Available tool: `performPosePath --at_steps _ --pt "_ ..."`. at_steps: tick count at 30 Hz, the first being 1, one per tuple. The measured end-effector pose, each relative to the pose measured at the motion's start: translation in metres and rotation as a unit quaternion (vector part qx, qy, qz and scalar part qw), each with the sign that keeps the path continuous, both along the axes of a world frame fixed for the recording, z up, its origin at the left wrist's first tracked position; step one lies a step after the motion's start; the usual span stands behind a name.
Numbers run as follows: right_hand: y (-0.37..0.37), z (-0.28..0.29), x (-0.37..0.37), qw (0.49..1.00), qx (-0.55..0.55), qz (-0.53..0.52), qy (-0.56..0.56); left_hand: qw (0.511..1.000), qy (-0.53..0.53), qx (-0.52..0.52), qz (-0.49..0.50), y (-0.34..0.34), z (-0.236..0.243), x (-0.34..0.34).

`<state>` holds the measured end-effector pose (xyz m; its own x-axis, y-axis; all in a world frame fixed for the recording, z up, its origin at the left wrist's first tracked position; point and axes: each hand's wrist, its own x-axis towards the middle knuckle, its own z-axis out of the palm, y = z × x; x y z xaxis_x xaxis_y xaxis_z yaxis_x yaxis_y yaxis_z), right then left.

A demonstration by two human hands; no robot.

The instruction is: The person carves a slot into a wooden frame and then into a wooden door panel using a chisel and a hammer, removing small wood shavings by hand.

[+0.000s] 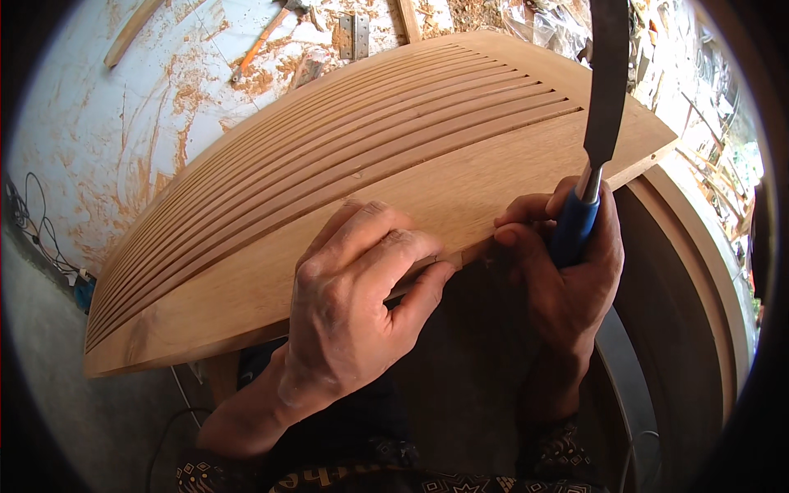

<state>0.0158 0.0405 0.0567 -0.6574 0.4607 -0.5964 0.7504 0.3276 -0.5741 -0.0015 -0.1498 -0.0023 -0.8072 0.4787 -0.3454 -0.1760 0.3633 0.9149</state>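
A louvred wooden panel (427,185) with long parallel slats lies in front of me, its plain near border facing me. My left hand (349,287) is at the middle of that near edge, thumb and fingers pinched together. Something thin and light shows between them, but its kind is not clear. To the right, my right hand (571,283) is wrapped round the blue handle of a chisel (606,107). The broad, dark blade points up and away, over the panel's right end. My right thumb and index fingertip meet close to the panel's edge.
Beyond the panel, a hammer (261,43) with an orange handle, a metal hinge (354,36) and a wooden strip (131,33) lie on a pale, stained surface with wood dust. A curved wooden frame (694,255) stands at right; a black cable (37,222) runs at far left.
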Motion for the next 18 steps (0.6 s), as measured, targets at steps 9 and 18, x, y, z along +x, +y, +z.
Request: performPosePath --at_steps 9,18 --pt "0.0022 0.0028 -0.0072 1.0 -0.005 -0.017 -0.013 1.0 0.022 0.016 0.0 -0.0002 -0.0004 -0.0013" --pt "0.0057 0.0017 -0.0056 1.0 -0.005 -0.002 -0.029 1.0 0.005 0.007 -0.002 -0.0014 -0.0001 -0.0007"
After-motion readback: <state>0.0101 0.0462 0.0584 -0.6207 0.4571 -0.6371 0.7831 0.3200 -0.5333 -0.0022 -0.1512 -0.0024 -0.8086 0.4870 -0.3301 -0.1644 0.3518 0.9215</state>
